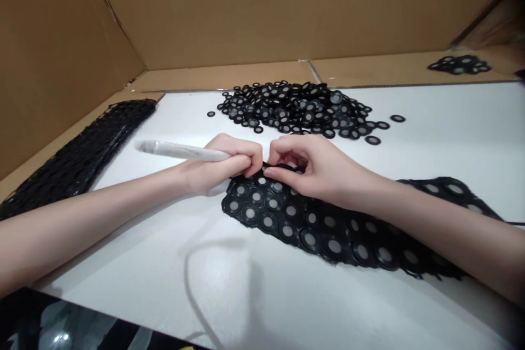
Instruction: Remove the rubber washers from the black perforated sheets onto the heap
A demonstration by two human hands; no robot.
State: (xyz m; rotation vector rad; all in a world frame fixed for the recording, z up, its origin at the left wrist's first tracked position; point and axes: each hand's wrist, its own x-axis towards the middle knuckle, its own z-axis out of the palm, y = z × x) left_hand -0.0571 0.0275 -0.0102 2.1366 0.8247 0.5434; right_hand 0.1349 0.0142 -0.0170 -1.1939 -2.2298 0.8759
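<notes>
A black rubbery sheet (291, 210) with rows of round grey-centred discs lies on the white tabletop and runs toward the lower right. My left hand (229, 158) is closed around a white pen-like tool (180, 150), whose thicker end sticks out to the left. Its fingertips also press at the far left corner of the sheet, and the tool's other end is hidden. Right beside it, the thumb and finger of my right hand (315, 169) pinch the same edge of the sheet. Whether a single disc sits between those fingertips is hidden. My right forearm covers part of the sheet.
Behind my hands is a pile of loose black discs (287, 106), with a few strays around it. A stack of black perforated sheets (82, 147) lies at the left. Cardboard walls (254, 11) enclose the back and sides. A small disc cluster (459, 64) lies back right.
</notes>
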